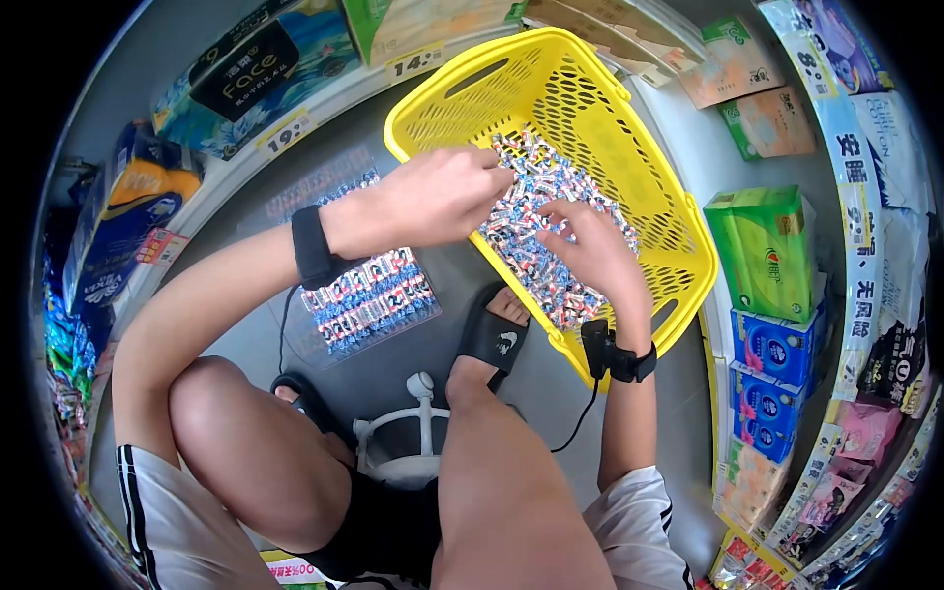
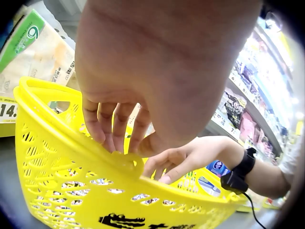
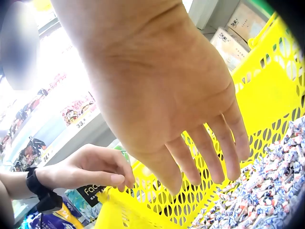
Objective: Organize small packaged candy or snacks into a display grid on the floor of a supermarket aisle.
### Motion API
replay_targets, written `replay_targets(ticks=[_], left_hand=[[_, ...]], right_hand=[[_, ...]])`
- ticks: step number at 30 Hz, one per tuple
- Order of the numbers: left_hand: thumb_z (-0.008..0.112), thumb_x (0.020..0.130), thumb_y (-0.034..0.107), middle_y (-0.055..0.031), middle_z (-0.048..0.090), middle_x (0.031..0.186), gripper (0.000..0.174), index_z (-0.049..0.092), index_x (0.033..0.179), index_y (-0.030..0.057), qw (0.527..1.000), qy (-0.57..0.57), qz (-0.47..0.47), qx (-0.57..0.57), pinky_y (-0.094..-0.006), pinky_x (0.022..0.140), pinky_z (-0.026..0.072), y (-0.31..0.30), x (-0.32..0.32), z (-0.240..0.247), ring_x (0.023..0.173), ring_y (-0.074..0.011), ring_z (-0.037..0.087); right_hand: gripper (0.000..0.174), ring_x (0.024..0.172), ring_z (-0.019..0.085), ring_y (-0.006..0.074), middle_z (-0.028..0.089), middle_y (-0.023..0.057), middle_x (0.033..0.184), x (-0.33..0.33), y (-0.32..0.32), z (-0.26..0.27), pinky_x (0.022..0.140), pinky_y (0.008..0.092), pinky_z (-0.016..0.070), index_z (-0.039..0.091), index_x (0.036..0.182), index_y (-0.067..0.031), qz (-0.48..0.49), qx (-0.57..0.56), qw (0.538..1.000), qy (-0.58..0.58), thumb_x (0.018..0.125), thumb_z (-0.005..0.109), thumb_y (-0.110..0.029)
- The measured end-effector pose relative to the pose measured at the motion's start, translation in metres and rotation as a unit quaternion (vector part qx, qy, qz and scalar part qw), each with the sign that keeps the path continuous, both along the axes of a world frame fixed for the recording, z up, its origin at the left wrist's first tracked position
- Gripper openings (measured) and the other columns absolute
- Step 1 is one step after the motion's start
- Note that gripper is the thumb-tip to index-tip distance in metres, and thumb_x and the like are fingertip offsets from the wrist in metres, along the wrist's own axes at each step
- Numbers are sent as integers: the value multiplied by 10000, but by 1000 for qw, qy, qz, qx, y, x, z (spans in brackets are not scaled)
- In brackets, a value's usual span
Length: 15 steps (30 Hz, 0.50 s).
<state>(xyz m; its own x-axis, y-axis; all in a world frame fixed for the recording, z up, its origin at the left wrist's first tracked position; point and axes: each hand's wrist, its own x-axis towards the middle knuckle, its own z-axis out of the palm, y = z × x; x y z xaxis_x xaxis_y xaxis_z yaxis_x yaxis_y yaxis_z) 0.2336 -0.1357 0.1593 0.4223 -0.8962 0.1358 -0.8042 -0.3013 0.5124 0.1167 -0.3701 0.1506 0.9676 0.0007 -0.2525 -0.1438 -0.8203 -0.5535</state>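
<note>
Fingers [image 3: 217, 143] of right hand [image 1: 590, 251] hover over candies [image 1: 536, 177]; shelf pack [image 1: 246, 69] reads "Face".

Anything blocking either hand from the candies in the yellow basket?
Nothing visible. The yellow basket is open-topped. The right hand is down at the candies with fingers nearly straight, and the left hand hangs just above the pile, fingers curled.

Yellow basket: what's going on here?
A squatting person has both hands over the yellow basket, which holds a heap of small wrapped candies. The right hand reaches down to the heap with straight fingers. The left hand hovers above it, fingers curled; whether it holds candies is unclear. A clear box with more candies lies on the floor alongside.
</note>
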Motion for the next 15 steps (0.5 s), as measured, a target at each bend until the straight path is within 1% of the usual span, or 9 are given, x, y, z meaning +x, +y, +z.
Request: replay_targets(ticks=[2, 4, 5, 8, 9, 10, 12, 13, 15], left_hand=[[653, 908, 82, -190, 660, 975, 128, 667, 1003, -2, 999, 28, 2, 20, -496, 843, 532, -8, 1, 7, 972, -385, 666], [644, 904, 72, -195, 676, 965, 135, 671, 1011, -5, 995, 42, -76, 46, -501, 852, 533, -15, 9, 14, 964, -396, 677], [623, 913, 79, -199, 678, 962, 142, 680, 1009, -9, 989, 59, -110, 76, -498, 867, 534, -24, 17, 18, 963, -402, 679], [613, 923, 105, -207, 684, 969, 160, 684, 1001, -16, 983, 51, -136, 111, -498, 870, 537, -46, 24, 14, 974, -403, 684], [608, 932, 126, -212, 690, 987, 181, 696, 1009, -11, 979, 60, -142, 131, -499, 863, 542, -49, 24, 2, 979, -406, 687], [608, 932, 126, -212, 690, 987, 181, 696, 1009, -11, 979, 59, -142, 131, -499, 863, 542, -53, 21, -5, 979, -406, 687], [611, 932, 121, -207, 699, 973, 187, 719, 1027, 2, 960, 18, -159, 232, -509, 850, 550, -62, 18, -22, 960, -409, 691], [610, 938, 159, -205, 717, 969, 220, 741, 1047, 20, 950, 12, -167, 262, -519, 830, 557, -67, 19, -33, 950, -411, 699], [603, 943, 181, -206, 725, 977, 239, 743, 1051, 21, 939, 33, -160, 303, -521, 823, 561, -70, 20, -47, 949, -411, 703]], right_hand=[[340, 1108, 693, 378, 729, 208, 1147, -3, -4, 7, 964, 465, 537, 731, 1198, -35, 15, 6, 1000, 2, 932, 739, -247], [384, 1147, 674, 379, 718, 213, 1182, -3, -8, 12, 1003, 458, 517, 724, 1211, -3, 52, -4, 999, 5, 932, 740, -266], [414, 1059, 700, 342, 722, 181, 1199, 0, -15, 10, 949, 438, 545, 700, 1249, 0, 77, -19, 997, 4, 933, 755, -262], [441, 1124, 683, 354, 710, 197, 1232, 7, -18, 5, 999, 435, 525, 692, 1260, 21, 109, -46, 992, 33, 922, 756, -254], [439, 1214, 649, 362, 685, 204, 1295, 8, -21, -5, 1065, 428, 494, 695, 1262, 28, 117, -24, 992, 41, 914, 748, -233], [439, 1214, 649, 362, 685, 204, 1295, 7, -23, -19, 1065, 428, 494, 695, 1262, 28, 116, -24, 992, 40, 914, 748, -233], [373, 1232, 639, 350, 677, 188, 1284, 11, -24, -47, 1067, 428, 505, 725, 1213, 5, 172, -26, 983, 54, 902, 720, -200], [381, 1285, 616, 343, 643, 188, 1377, 15, -23, -51, 1106, 418, 488, 728, 1221, 8, 196, -30, 976, 91, 886, 674, -166], [389, 1306, 605, 344, 620, 186, 1423, 18, -18, -58, 1118, 413, 482, 728, 1226, 11, 203, -32, 974, 97, 884, 657, -159]])
